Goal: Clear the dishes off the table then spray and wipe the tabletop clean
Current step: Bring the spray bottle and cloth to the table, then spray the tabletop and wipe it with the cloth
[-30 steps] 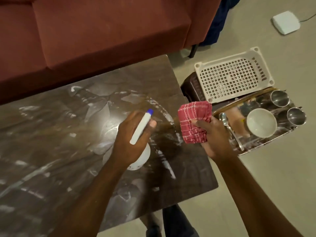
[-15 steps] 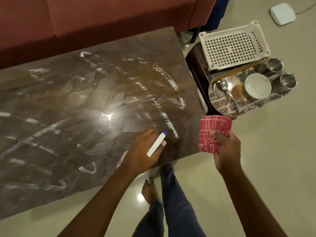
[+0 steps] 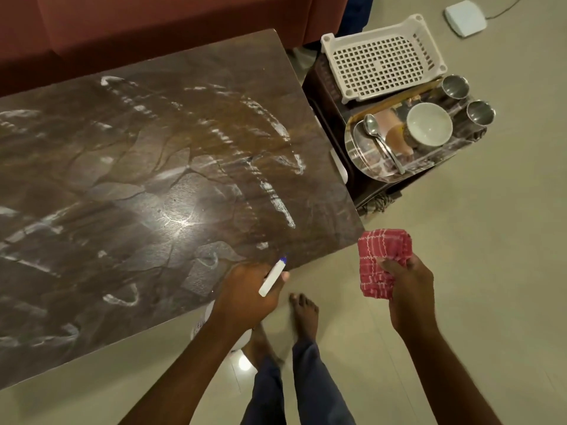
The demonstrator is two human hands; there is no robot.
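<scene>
A dark brown marbled tabletop [image 3: 138, 185] fills the left, streaked with white wet marks and bare of dishes. My left hand [image 3: 248, 294] grips a white spray bottle [image 3: 271, 279] with a blue tip at the table's near right corner; the bottle's body is mostly hidden under the hand. My right hand [image 3: 409, 289] holds a folded red checked cloth [image 3: 382, 260] over the floor, right of the table. The dishes sit on a steel tray [image 3: 365, 162] beside the table: a white bowl [image 3: 429, 124], a spoon [image 3: 382, 139] and two steel cups [image 3: 455, 86].
A dark stool [image 3: 326, 87] carries the tray and a white plastic basket [image 3: 383, 58]. A red sofa [image 3: 153, 29] runs along the table's far side. A white device [image 3: 465, 17] with a cable lies on the beige floor. My bare feet [image 3: 303, 314] stand near the table's corner.
Both hands have drawn back from over the tabletop toward the near edge; the bottle is now at the table's corner and the cloth is over the floor. The view has pulled back.
</scene>
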